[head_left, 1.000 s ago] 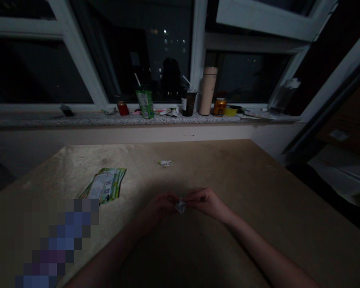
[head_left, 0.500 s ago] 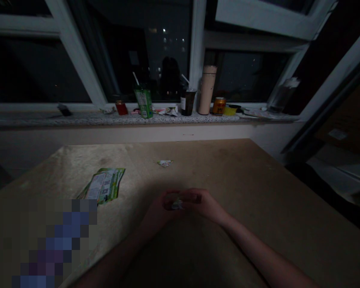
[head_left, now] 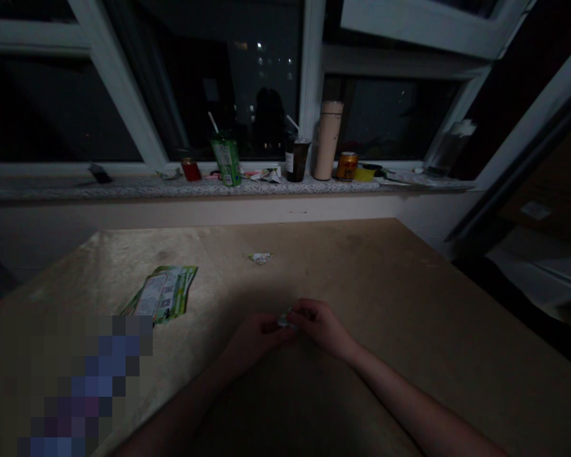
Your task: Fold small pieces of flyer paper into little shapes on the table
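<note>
A small folded green-and-white wrapper point(head_left: 284, 319) is pinched between my two hands, low over the middle of the table. My left hand point(head_left: 253, 337) has its fingers closed on the wrapper's left side. On the other side, my right hand point(head_left: 320, 325) grips it between thumb and fingers, and they cover part of it. Beyond my hands lies a flat triangular piece of similar wrapper point(head_left: 261, 258). To the left, green printed packets point(head_left: 170, 293) overlap on the tabletop.
The brown table point(head_left: 361, 266) reaches to the wall under the window. A granite sill point(head_left: 261, 190) carries a green cup point(head_left: 227, 162), a dark cup point(head_left: 297, 162), a tall pink flask point(head_left: 328, 143) and an orange can point(head_left: 347, 166). A blurred-out patch point(head_left: 92, 384) covers the lower left.
My fingers have closed in around the wrapper; earlier they were curved more widely about it. The wrapper has turned and shifted slightly. The packets and the triangular piece lie where they were.
</note>
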`<state>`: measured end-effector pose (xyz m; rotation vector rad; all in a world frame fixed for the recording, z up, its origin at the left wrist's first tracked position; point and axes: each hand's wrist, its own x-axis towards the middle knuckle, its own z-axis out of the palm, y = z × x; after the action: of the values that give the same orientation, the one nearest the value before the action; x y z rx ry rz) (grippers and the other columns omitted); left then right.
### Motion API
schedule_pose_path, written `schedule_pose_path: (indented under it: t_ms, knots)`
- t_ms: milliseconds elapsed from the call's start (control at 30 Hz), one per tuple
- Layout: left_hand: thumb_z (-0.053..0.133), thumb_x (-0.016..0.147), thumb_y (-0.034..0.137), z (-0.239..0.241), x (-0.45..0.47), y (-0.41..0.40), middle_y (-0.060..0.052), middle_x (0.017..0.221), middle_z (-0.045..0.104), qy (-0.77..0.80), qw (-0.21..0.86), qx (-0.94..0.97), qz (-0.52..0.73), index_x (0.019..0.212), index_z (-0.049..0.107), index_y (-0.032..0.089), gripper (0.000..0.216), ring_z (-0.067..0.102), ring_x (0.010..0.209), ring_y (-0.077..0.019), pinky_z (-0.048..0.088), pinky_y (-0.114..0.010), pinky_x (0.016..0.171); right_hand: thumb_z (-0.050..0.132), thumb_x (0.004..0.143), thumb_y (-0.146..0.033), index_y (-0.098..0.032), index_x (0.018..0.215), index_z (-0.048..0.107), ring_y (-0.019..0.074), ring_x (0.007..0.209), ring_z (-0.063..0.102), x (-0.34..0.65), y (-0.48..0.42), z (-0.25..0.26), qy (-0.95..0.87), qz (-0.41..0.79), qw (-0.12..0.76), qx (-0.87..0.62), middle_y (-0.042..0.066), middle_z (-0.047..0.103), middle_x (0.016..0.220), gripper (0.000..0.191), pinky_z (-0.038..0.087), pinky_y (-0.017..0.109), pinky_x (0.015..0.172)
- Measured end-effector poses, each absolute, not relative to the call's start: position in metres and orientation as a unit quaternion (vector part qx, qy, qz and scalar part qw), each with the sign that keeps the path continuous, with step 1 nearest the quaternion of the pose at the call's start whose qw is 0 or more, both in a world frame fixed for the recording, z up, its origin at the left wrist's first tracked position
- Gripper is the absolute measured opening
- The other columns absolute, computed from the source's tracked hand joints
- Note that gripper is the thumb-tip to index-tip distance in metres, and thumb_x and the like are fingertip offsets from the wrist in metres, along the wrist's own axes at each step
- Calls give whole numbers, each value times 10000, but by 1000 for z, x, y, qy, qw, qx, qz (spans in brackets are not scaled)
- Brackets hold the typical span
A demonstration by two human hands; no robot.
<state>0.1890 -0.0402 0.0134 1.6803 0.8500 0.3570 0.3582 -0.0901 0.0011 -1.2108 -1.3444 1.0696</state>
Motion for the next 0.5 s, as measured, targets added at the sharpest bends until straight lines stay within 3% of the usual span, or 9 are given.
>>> schedule_pose_path:
  t_ms: [200,500]
  knots:
    - [589,803,461,18,187,-40,2,623,664,336,574,737,119,664,715,185,334,584,587,-175,367,-231,558,610,761,-563,-176,660,526,91,518,430,358,-93,5,-548,485,496,-466,-33,491,574,409,312,208,481]
    - [577,797,445,16,187,-42,10,568,631,323,571,743,136,612,686,189,334,567,553,-172,380,-231,559,579,770,-566,-179,700,556,86,451,408,358,-93,3,-527,518,478,-475,-35,491,551,394,278,204,424]
